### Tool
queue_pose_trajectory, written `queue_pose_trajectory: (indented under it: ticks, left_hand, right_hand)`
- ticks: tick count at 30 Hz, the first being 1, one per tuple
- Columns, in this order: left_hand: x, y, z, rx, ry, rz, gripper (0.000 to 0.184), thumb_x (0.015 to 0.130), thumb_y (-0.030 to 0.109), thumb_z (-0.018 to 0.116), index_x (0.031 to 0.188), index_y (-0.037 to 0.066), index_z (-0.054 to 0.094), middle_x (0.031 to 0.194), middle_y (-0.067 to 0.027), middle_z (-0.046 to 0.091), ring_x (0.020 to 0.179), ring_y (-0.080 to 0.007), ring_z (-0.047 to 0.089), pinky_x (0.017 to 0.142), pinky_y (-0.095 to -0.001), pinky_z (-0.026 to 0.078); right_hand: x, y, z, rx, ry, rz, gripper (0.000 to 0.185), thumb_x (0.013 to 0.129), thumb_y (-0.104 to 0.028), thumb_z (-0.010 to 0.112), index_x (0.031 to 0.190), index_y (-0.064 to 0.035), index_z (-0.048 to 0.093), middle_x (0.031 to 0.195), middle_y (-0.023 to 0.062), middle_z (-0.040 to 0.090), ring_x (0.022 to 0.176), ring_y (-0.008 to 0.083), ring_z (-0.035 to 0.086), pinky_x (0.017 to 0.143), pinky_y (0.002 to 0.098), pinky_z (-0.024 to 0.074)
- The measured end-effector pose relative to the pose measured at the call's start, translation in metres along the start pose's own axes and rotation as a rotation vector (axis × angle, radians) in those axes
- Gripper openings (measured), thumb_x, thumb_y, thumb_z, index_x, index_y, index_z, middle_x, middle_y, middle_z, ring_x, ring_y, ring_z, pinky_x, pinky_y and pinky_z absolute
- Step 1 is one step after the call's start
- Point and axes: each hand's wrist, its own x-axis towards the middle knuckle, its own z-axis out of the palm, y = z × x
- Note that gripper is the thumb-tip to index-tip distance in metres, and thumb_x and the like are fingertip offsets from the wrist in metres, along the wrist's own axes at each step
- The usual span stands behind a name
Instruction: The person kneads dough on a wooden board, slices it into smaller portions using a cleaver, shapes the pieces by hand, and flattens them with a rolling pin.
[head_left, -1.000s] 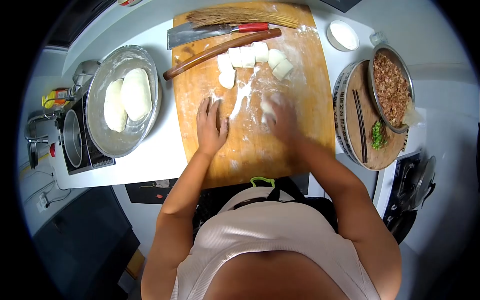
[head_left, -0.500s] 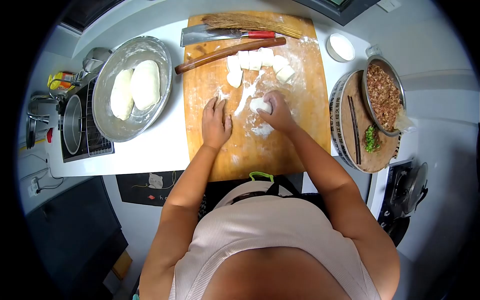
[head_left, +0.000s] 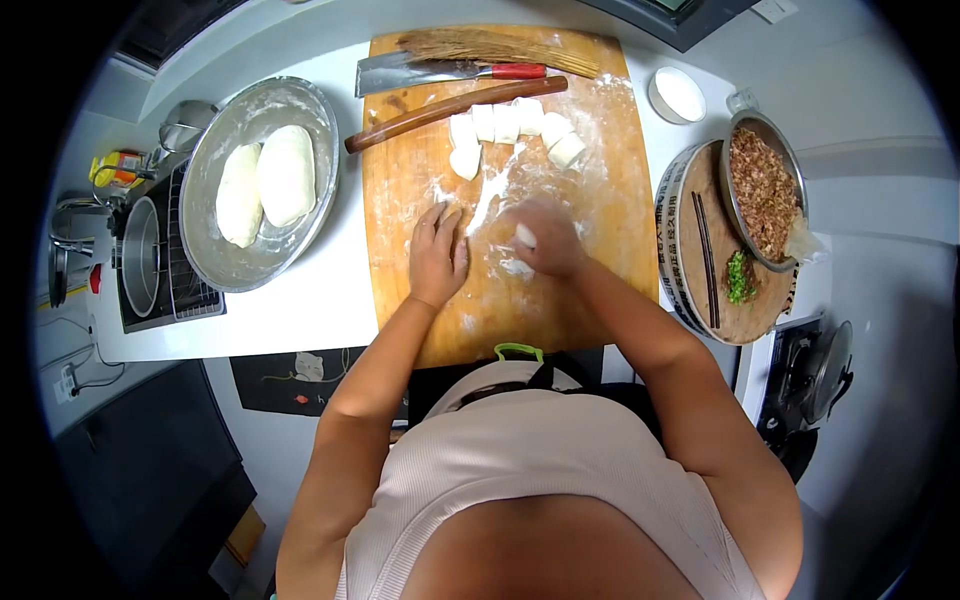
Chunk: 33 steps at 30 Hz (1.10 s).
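Note:
On the floured wooden board [head_left: 420,335], my right hand [head_left: 550,240] is curled over a piece of dough [head_left: 525,236]. The hand is smeared by motion, and only a small white part of the dough shows by the thumb. My left hand [head_left: 435,260] lies flat on the board to the left, fingers stretched out and holding nothing. Beyond both hands sits a group of several cut dough pieces [head_left: 505,123], dusted with flour. A brown rolling pin [head_left: 450,113] lies slantwise behind and left of them.
A cleaver [head_left: 420,74] with a red handle and a straw brush [head_left: 490,48] lie at the board's far edge. Left is a metal basin [head_left: 200,225] with two dough logs [head_left: 287,177]. Right are a white bowl [head_left: 678,95], minced filling [head_left: 765,185], chopsticks [head_left: 707,260] and chopped greens [head_left: 740,277].
My right hand has closed further over the dough piece, hiding most of it, and is now blurred. My left hand has shifted slightly right on the board. The view has moved a little.

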Motion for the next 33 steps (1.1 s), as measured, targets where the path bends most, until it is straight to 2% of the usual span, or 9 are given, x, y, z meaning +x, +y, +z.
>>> queue_pose_trajectory:
  ticks: [4,7,10,14,17,20,23,26,33]
  left_hand:
    - [-0.008,0.024,0.027,-0.268,-0.047,-0.04,0.063,0.092,0.018,0.057,0.147,-0.003,0.033,0.148,-0.0279,0.037,0.136,-0.0429,0.037,0.115,-0.0447,0.029]
    - [-0.006,0.048,0.058,-0.625,-0.038,-0.061,0.074,0.097,0.024,0.053,0.152,-0.009,0.015,0.152,-0.0288,0.031,0.14,-0.0412,0.032,0.117,-0.0413,0.023]
    - [-0.009,0.053,0.072,-0.696,-0.166,-0.111,0.076,0.099,0.025,0.05,0.152,-0.01,0.009,0.153,-0.0275,0.029,0.141,-0.0378,0.031,0.117,-0.0389,0.023]
    - [-0.003,0.049,0.062,-0.897,-0.087,-0.186,0.071,0.101,0.026,0.047,0.154,-0.005,0.013,0.139,-0.0236,0.046,0.127,-0.0297,0.047,0.108,-0.038,0.035]
    - [0.001,0.03,0.045,-0.954,-0.052,-0.36,0.061,0.1,0.025,0.048,0.15,-0.003,0.028,0.129,-0.021,0.053,0.117,-0.0286,0.053,0.101,-0.0394,0.041]
    - [0.013,0.002,0.009,-0.46,0.009,-0.15,0.05,0.098,0.024,0.05,0.14,-0.002,0.043,0.127,-0.0218,0.054,0.115,-0.0342,0.054,0.099,-0.0416,0.042]
    - [0.024,-0.01,-0.009,-0.301,0.014,-0.122,0.043,0.096,0.024,0.051,0.131,0.0,0.051,0.128,-0.0238,0.053,0.116,-0.0416,0.052,0.101,-0.0447,0.042]
    - [0.021,-0.026,-0.006,-0.232,0.019,-0.035,0.045,0.095,0.027,0.052,0.131,0.0,0.05,0.126,-0.0251,0.055,0.114,-0.0444,0.052,0.1,-0.0468,0.042]
    - [0.021,-0.019,-0.008,-0.216,0.011,0.028,0.052,0.092,0.036,0.057,0.129,0.0,0.051,0.124,-0.0248,0.057,0.114,-0.0442,0.053,0.1,-0.0485,0.042]
  right_hand:
    - [-0.006,-0.012,0.015,0.061,0.445,0.37,0.037,0.075,-0.019,0.075,0.11,-0.0113,0.066,0.108,0.0154,0.062,0.114,0.0366,0.053,0.101,0.049,0.0402]
    - [-0.007,-0.014,0.03,0.228,0.409,0.378,0.036,0.075,-0.016,0.073,0.11,-0.0095,0.065,0.107,0.0155,0.063,0.108,0.0384,0.056,0.096,0.0463,0.0449]
    - [-0.003,-0.015,0.031,0.156,0.302,0.31,0.034,0.075,-0.015,0.072,0.107,-0.009,0.064,0.107,0.0145,0.063,0.103,0.038,0.059,0.092,0.0447,0.0475]
    - [0.002,-0.02,0.018,0.055,0.246,0.258,0.032,0.075,-0.015,0.072,0.106,-0.0102,0.064,0.107,0.0132,0.063,0.104,0.0368,0.058,0.091,0.044,0.0476]
    - [0.003,-0.014,0.016,0.004,0.097,0.099,0.041,0.076,-0.02,0.074,0.113,-0.0075,0.063,0.112,0.0161,0.061,0.107,0.0379,0.057,0.096,0.045,0.0451]
    - [0.024,-0.034,-0.002,-0.155,-0.007,0.148,0.063,0.081,-0.037,0.072,0.131,-0.0042,0.054,0.128,0.0196,0.056,0.121,0.0395,0.051,0.103,0.0492,0.0399]
    - [0.041,-0.04,0.018,-0.437,-0.087,0.24,0.087,0.084,-0.057,0.063,0.146,-0.0012,0.038,0.148,0.0225,0.041,0.139,0.0404,0.036,0.111,0.056,0.0301]
    - [0.044,-0.031,0.027,-0.4,-0.212,0.332,0.099,0.084,-0.068,0.055,0.154,-0.0052,0.024,0.159,0.0219,0.023,0.148,0.0396,0.02,0.114,0.0613,0.019]
    - [0.056,-0.033,0.018,-0.52,-0.28,0.257,0.094,0.084,-0.068,0.055,0.155,-0.013,0.026,0.16,0.0202,0.019,0.147,0.0386,0.022,0.116,0.0604,0.0153]
